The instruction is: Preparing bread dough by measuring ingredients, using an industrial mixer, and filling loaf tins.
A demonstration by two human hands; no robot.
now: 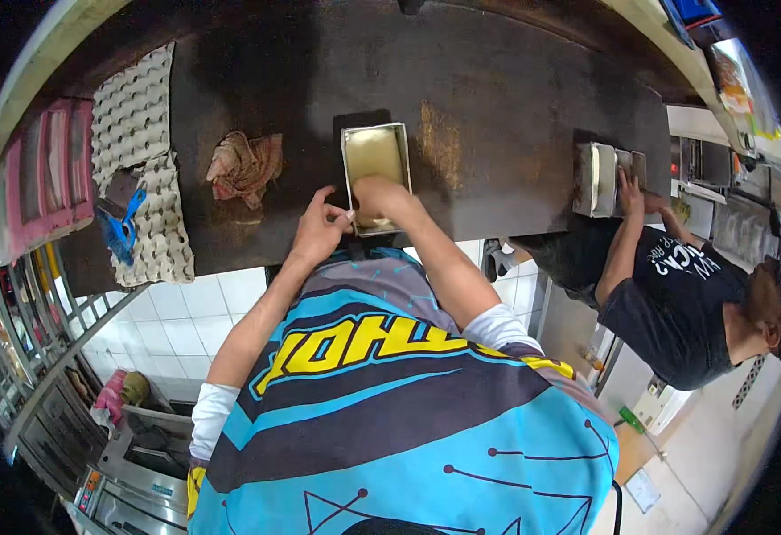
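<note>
A rectangular metal loaf tin (345,165) stands on the dark tabletop right in front of me, its inside a pale yellowish colour. Whether that is a lining or a filling, I cannot tell. My left hand (321,228) is at the tin's near left corner, thumb and forefinger bent together on the rim. Down inside the near half of the tin is my right hand (385,198), knuckles up, its fingertips hidden beneath it.
A crumpled reddish checked cloth (246,169) lies to the left. Beyond it are grey egg trays (132,111), a blue brush (123,227) and folded pink striped cloths (47,178). On the right, a co-worker (676,285) in black handles more tins (597,178) on the dark table (515,107).
</note>
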